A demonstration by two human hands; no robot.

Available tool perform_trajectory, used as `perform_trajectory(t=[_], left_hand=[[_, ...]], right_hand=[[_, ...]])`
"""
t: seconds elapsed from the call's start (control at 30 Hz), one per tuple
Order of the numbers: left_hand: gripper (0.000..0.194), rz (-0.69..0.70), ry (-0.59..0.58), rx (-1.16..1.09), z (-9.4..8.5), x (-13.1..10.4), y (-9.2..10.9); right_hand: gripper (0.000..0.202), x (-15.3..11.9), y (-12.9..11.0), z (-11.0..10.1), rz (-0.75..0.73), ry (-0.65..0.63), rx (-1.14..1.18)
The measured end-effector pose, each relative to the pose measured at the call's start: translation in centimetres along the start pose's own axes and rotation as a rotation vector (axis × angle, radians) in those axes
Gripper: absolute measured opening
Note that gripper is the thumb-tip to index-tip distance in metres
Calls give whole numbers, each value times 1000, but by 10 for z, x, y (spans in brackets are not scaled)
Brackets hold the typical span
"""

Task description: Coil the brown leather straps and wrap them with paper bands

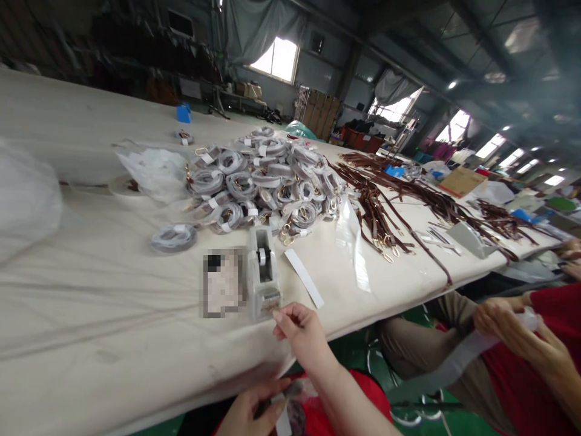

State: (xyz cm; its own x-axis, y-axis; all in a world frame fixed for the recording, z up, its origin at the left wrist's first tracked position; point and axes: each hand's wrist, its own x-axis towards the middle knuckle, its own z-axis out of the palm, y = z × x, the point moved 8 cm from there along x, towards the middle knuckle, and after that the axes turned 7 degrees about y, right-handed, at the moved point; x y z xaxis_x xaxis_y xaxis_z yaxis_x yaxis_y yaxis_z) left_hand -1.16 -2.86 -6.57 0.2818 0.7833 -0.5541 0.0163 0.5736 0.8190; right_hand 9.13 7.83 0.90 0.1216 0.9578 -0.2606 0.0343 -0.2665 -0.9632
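Note:
A grey tape dispenser (255, 290) with a small roll stands at the table's front edge. My right hand (302, 330) is at its cutter end, thumb and forefinger pinched on the end of the tape, which barely shows. Low over my lap, my left hand (254, 412) is closed on a wrapped coiled strap (297, 406) with a white paper band (283, 418) round it; part of the coil is hidden by my right forearm. A loose white paper strip (304, 278) lies right of the dispenser.
A large heap of wrapped coiled straps (272, 175) lies behind the dispenser, with one single coil (173, 238) to its left. Brown straps (376, 212) with metal clasps stretch rightward. Beside me a co-worker's hands (512, 333) hold a translucent sleeve (454, 363).

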Motion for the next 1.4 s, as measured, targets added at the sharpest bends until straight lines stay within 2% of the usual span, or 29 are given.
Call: perform_trajectory(t=[0.1, 0.2, 0.27, 0.37, 0.5, 0.63, 0.93, 1.07, 1.27, 1.4], left_hand=[[66, -36, 14, -32, 3, -12, 15], [65, -28, 65, -48, -2, -13, 32], [62, 16, 94, -49, -4, -11, 42], [56, 108, 154, -21, -8, -5, 52], [57, 166, 198, 65, -7, -1, 58], [58, 164, 210, 79, -4, -3, 60], [54, 181, 241, 53, -1, -8, 61], [57, 164, 220, 20, 0, -8, 57], [64, 149, 183, 3, 3, -6, 53], [67, 135, 206, -18, 0, -4, 59]], right_hand=[[22, -1, -10, -18, -105, 53, -228], [17, -24, -21, -38, -164, 57, -289], [22, -47, -19, -46, -116, 16, -167], [32, -80, -3, -49, 25, -37, 46], [43, -100, 28, -44, 207, -44, 207], [49, -101, 45, -40, 273, -57, 259], [55, -95, 67, -33, 396, -82, 221], [56, -94, 72, -31, 426, -71, 212], [56, -95, 74, -30, 395, -83, 239], [55, -97, 71, -27, 415, -150, 296]])
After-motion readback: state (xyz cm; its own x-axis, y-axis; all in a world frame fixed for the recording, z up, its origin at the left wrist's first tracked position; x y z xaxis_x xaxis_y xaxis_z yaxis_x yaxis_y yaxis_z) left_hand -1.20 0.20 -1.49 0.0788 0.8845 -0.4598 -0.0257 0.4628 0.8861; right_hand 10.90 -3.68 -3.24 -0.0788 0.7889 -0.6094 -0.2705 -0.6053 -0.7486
